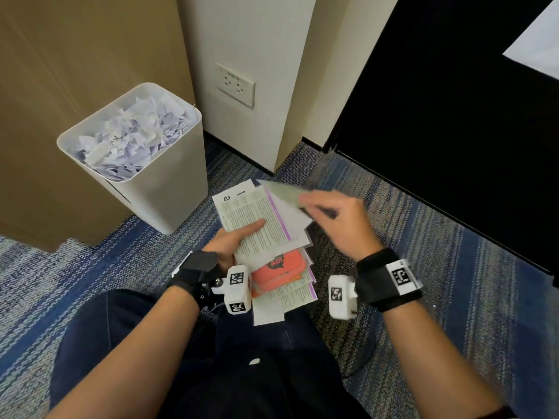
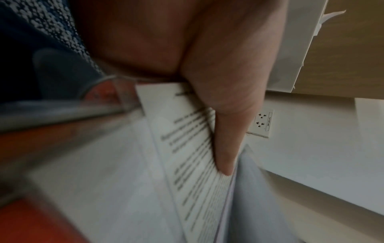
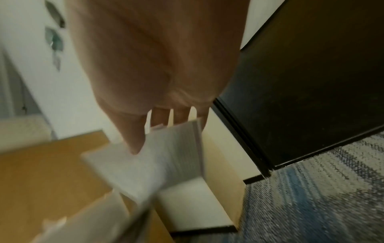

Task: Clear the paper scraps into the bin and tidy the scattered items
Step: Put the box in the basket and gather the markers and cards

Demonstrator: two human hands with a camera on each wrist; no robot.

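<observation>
The stack of printed white leaflets with an orange card tucked in [image 1: 266, 237] sits in the left hand [image 1: 230, 240], thumb clamped on top, above the person's lap. The right hand [image 1: 338, 219] pinches one blurred pale sheet [image 1: 281, 192] over the stack's far end. Just beside stands the white plastic bin [image 1: 169, 189], full of paper scraps [image 1: 133, 137], on blue patterned carpet [image 1: 453, 267].

You're in an office: patterned blue-grey carpet tiles [image 1: 453, 282], a wall socket [image 1: 236, 85], a bin [image 1: 169, 189] full of paper scraps [image 1: 136, 134]
</observation>
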